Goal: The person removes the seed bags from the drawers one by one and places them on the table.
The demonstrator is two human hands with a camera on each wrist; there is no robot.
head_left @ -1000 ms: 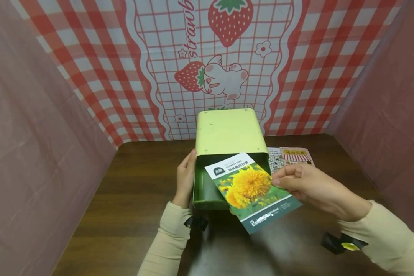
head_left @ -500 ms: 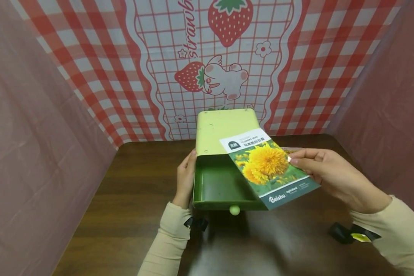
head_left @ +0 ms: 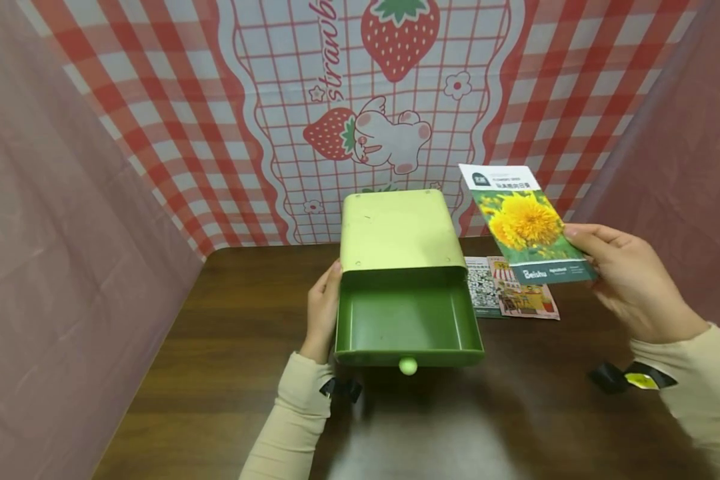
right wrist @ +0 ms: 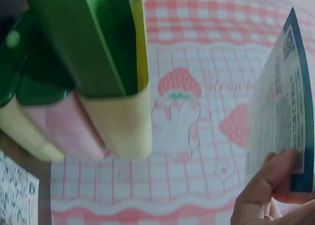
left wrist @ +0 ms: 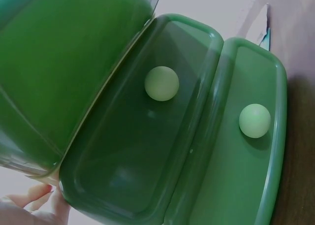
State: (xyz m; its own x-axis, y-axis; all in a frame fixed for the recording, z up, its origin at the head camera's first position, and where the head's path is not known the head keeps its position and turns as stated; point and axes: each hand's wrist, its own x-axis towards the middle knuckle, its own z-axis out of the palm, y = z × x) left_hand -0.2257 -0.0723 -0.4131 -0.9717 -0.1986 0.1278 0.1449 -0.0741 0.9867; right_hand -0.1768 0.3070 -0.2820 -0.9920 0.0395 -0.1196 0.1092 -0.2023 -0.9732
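Note:
In the head view, a small cabinet (head_left: 399, 230) with a pale yellow-green top stands mid-table, its green top drawer (head_left: 408, 359) pulled out with nothing visible inside. My left hand (head_left: 321, 313) rests against the cabinet's left side, fingers fairly straight. In the left wrist view, two lower drawer fronts (left wrist: 133, 136) with round pale knobs (left wrist: 162, 83) are closed. My right hand (head_left: 642, 283) pinches a flower seed packet (head_left: 525, 220) by its right edge, up and right of the drawer. The packet's printed back (right wrist: 283, 107) faces the right wrist camera.
Right of the cabinet, a QR-code packet (head_left: 483, 293) and a pink illustrated packet (head_left: 528, 300) lie on the brown wooden table (head_left: 234, 373). A strawberry-print cloth (head_left: 390, 87) hangs behind; pink cloth (head_left: 666, 153) hangs at both sides.
My right hand has carried the seed packet from over the open drawer up and to the right, uncovering the drawer and the packets on the table. My left hand and the cabinet have stayed put.

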